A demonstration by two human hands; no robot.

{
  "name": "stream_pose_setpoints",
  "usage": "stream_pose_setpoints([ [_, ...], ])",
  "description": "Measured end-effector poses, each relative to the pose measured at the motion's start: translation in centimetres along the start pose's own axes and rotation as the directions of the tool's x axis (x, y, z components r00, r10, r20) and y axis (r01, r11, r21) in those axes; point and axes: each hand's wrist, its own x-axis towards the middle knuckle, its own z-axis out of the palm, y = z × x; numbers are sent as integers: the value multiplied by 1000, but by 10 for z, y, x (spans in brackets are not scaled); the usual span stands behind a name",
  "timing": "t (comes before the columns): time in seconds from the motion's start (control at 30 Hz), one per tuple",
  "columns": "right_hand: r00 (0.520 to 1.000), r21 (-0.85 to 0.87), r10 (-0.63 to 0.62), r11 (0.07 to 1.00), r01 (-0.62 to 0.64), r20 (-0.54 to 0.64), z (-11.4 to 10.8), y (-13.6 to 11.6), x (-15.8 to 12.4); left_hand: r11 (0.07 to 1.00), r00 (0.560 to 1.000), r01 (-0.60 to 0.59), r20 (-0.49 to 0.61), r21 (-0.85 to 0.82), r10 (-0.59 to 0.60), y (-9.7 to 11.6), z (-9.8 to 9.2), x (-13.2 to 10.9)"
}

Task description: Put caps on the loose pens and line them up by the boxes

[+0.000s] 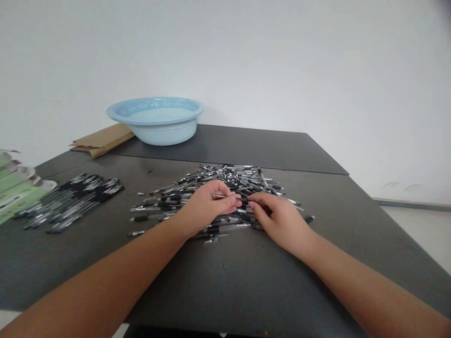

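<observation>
A loose pile of black and clear pens (218, 185) lies in the middle of the dark table (246, 272). Both my hands rest on the near side of the pile. My left hand (206, 204) has its fingers curled and pinched on a pen at the fingertips. My right hand (278, 216) is closed too, thumb and fingers pinching the same spot, its fingertips touching those of the left hand. What exactly sits between the fingertips looks like a single pen.
A neat row of pens (70, 199) lies at the left. Green and white packs (16, 185) sit at the far left edge. A pale blue basin (157, 119) and flat cardboard (102, 139) stand at the back by the white wall.
</observation>
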Motion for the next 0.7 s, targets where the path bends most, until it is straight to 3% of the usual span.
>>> stream_pose_setpoints([
  [0.17,992,-232,-57,969,82,113,-7,2,-2,999,998,25,51,28,-26,-2,1,0],
  [0.23,988,-337,-62,936,107,143,-10,5,-3,992,999,-22,48,122,16,-3,0,-1],
  [0.3,990,-420,-53,902,104,131,-15,9,-3,937,990,-129,-5,324,138,0,-3,-3],
  [0.33,993,-447,-42,890,87,109,-18,11,-3,861,977,-187,-6,473,215,3,-6,-4],
  [0.4,999,-484,-23,874,42,45,-25,15,-1,587,939,-299,121,752,322,9,-12,-8],
  [0.47,1000,-518,-23,855,17,-5,-31,17,0,285,906,-399,327,871,270,16,-17,-11],
  [0.5,999,-534,-31,845,18,-16,-33,17,0,185,892,-438,399,880,213,18,-18,-12],
  [0.57,998,-557,-53,830,32,-22,-37,16,-1,85,883,-462,450,883,134,20,-19,-13],
  [0.7,997,-558,-83,827,65,-7,-38,13,-3,49,891,-448,441,893,105,15,-17,-13],
])
